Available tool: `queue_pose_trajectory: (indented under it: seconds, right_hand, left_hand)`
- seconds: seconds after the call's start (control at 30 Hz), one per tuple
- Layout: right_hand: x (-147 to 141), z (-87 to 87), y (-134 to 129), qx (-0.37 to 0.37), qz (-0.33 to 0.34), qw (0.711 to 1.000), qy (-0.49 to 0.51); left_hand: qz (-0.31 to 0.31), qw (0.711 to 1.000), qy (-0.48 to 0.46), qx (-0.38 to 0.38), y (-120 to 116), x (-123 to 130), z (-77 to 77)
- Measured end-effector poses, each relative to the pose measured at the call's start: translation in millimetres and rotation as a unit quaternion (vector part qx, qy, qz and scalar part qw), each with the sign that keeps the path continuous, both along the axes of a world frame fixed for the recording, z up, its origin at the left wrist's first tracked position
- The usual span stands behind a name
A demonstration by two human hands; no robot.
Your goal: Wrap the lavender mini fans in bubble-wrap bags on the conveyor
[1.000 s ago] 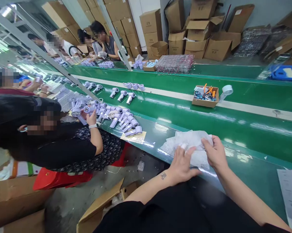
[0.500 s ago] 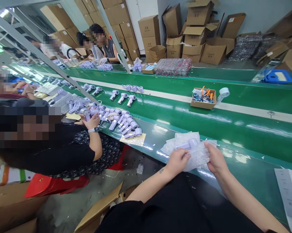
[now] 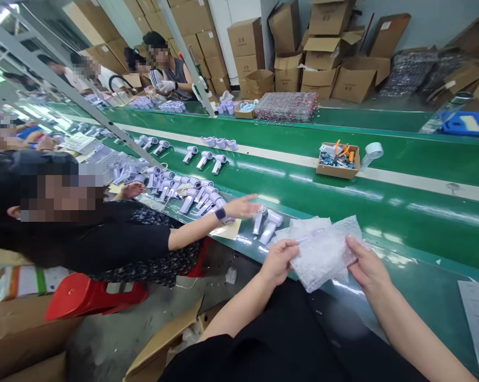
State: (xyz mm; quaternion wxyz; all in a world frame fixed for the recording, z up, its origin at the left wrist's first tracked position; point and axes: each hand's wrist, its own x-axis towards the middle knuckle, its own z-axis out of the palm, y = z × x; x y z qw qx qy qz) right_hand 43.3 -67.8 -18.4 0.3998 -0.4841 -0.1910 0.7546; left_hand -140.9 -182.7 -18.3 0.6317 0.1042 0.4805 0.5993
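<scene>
A clear bubble-wrap bag (image 3: 323,254) is stretched between my two hands, above the near edge of the green table. My left hand (image 3: 280,261) pinches its left side. At its right side, my right hand (image 3: 365,262) grips the plastic between thumb and fingers. More bubble wrap (image 3: 299,228) lies behind the bag, with a bit of a lilac item showing. Two lilac handheld devices with round heads, one of them a lilac device (image 3: 270,227), lie just left of the wrap, near a co-worker's outstretched hand (image 3: 243,206).
Several lilac devices (image 3: 187,199) crowd the table before the co-worker at left. Beyond my hands stand a small carton of tools (image 3: 338,168) and a tape roll (image 3: 373,151). A white box (image 3: 472,307) is at the right. A diagonal metal post (image 3: 100,114) crosses the left.
The bubble-wrap bag is now raised and spread flatter between my hands. The co-worker's arm has reached toward me, and two lilac devices now lie left of the wrap.
</scene>
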Motion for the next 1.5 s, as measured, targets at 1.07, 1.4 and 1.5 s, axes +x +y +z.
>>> queue_pose_trajectory:
  seconds: [1.07,1.4,1.5]
  right_hand:
    - [-246,-62.5,3,0.074,0.266,0.938,-0.209]
    - [-89,14.4,-41,0.13,0.236,0.957,-0.106]
    - [-47,15.6,-56,0.222,0.21,0.924,-0.228]
  left_hand:
    - [0.115,0.958,0.254,-0.066,-104,-160,21.9]
    - [-0.05,0.748,0.652,0.109,6,-130,11.6]
    - [-0.107,0.663,0.72,0.175,35,-109,14.9]
